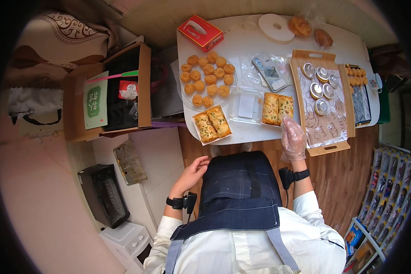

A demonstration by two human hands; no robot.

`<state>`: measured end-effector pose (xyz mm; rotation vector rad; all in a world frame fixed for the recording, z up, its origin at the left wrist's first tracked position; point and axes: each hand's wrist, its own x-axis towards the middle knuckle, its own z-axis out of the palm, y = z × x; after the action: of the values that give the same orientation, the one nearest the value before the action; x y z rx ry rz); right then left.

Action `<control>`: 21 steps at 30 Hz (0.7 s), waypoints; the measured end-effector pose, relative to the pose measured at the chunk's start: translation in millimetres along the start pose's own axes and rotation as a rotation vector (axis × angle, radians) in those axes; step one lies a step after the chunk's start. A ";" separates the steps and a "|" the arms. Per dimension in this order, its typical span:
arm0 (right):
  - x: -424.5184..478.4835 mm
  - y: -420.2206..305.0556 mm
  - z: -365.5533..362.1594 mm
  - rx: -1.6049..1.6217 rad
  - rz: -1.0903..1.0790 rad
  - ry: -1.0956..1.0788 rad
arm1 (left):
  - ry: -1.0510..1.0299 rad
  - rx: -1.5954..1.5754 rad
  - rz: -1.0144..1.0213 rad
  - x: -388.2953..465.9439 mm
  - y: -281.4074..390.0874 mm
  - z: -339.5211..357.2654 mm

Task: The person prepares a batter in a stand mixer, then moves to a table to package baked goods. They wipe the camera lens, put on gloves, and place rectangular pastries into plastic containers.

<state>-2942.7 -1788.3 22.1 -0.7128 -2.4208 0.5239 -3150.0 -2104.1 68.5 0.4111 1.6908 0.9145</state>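
My right hand (pixel 293 138), in a clear plastic glove, is at the near right corner of a paper tray with two topped bread rolls (pixel 277 108); whether its fingertips grip anything cannot be told. That tray sits in one half of an open clear plastic clamshell box (pixel 245 106), whose other half holds a white card. Left of the box stands another paper tray with two similar rolls (pixel 212 125). My left hand (pixel 193 174) is bare, below the table edge, with its fingers apart and nothing in it.
Round golden puffs (pixel 210 79) lie on a clear plate behind the left tray. A phone (pixel 270 72) rests on plastic bags. To the right, a wooden tray (pixel 350 113) bears lidded foil cups. A red tissue box (pixel 200 33) and a white disc (pixel 276 27) are farther back; a cardboard box (pixel 144 85) stands left.
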 end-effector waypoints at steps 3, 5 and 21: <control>-7.3 7.3 8.9 -0.009 0.371 0.066 | 0.044 -0.010 0.031 -1.7 -9.2 -1.0; -7.3 18.6 21.1 -0.003 0.608 -0.011 | 0.051 -0.031 0.091 2.6 -14.2 6.1; 12.0 3.3 57.4 -0.373 0.729 -0.021 | 0.045 0.027 0.093 2.7 -4.4 21.7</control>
<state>-2984.7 -1790.4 -18.9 -1.7792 -2.2431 0.3401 -3129.9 -2097.2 61.6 0.4934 1.7390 0.9756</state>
